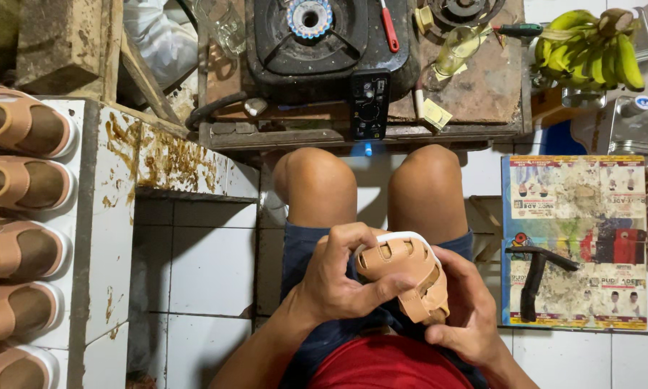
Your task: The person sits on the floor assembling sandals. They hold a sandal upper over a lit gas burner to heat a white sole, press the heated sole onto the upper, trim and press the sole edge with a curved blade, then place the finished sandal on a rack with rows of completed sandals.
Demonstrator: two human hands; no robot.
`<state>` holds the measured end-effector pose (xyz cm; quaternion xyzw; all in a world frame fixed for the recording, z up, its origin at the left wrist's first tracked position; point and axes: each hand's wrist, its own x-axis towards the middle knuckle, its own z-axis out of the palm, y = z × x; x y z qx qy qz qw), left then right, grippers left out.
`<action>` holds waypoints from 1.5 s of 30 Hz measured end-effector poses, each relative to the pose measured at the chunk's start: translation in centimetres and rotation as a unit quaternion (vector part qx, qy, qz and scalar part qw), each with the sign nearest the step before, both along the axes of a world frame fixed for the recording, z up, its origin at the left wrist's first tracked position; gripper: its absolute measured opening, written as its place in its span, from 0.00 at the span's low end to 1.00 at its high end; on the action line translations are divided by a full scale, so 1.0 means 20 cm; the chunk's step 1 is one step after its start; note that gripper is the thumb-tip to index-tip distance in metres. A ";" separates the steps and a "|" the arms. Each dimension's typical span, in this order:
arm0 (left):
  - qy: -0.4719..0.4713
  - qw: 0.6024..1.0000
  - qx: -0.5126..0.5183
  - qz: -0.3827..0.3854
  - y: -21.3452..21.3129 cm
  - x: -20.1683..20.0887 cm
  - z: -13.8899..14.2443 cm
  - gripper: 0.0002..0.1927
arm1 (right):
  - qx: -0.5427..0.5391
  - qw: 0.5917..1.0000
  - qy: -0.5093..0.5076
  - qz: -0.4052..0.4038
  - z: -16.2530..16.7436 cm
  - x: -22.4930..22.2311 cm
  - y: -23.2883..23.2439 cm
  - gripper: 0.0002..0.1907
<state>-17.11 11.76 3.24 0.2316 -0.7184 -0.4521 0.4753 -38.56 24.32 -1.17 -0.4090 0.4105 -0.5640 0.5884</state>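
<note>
Left hand [338,277] and right hand [468,310] hide the sandal's [403,266] sole.

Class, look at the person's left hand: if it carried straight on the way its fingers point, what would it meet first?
The left hand points rightward across the lap, fingers already pressing the tan sandal. Beyond it lies the right hand, though depth is unclear.

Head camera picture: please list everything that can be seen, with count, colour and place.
sandal: one, tan with white sole, held in both hands over the lap
finished sandals: five, tan, in a row on the left ledge
gas stove: one, black, on the low table ahead
bananas: one bunch, yellow-green, top right
hammer: one, black, on the printed board at right
glass: one, clear, beside the stove
left hand: grips the sandal's upper
right hand: supports the sandal from below
</note>
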 end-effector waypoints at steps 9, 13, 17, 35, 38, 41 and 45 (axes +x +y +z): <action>-0.047 0.996 -0.006 0.070 0.01 -0.01 -0.09 0.21 | 0.039 0.998 -0.033 0.035 0.02 0.01 -0.02 0.56; -0.032 0.994 0.075 0.073 0.05 -0.06 -0.10 0.23 | 0.052 0.997 -0.040 0.035 0.03 -0.04 -0.02 0.58; 0.074 0.974 0.211 -0.043 0.08 -0.24 -0.07 0.39 | 0.094 0.993 -0.025 -0.061 -0.03 -0.26 0.03 0.56; -0.101 0.989 -0.102 -0.039 0.01 -0.62 -0.08 0.11 | 0.392 0.792 0.163 -0.439 -0.87 -1.43 -0.04 0.30; -0.106 0.988 -0.104 -0.049 0.01 -0.63 -0.09 0.11 | 0.327 0.770 0.318 -0.447 -0.81 -1.48 -0.02 0.39; -0.103 0.987 -0.112 -0.049 0.01 -0.64 -0.09 0.11 | 0.293 0.758 0.389 -0.434 -0.78 -1.55 -0.04 0.47; -0.112 0.987 -0.110 -0.035 0.01 -0.64 -0.08 0.11 | 0.354 0.720 0.452 -0.391 -0.81 -1.59 -0.08 0.45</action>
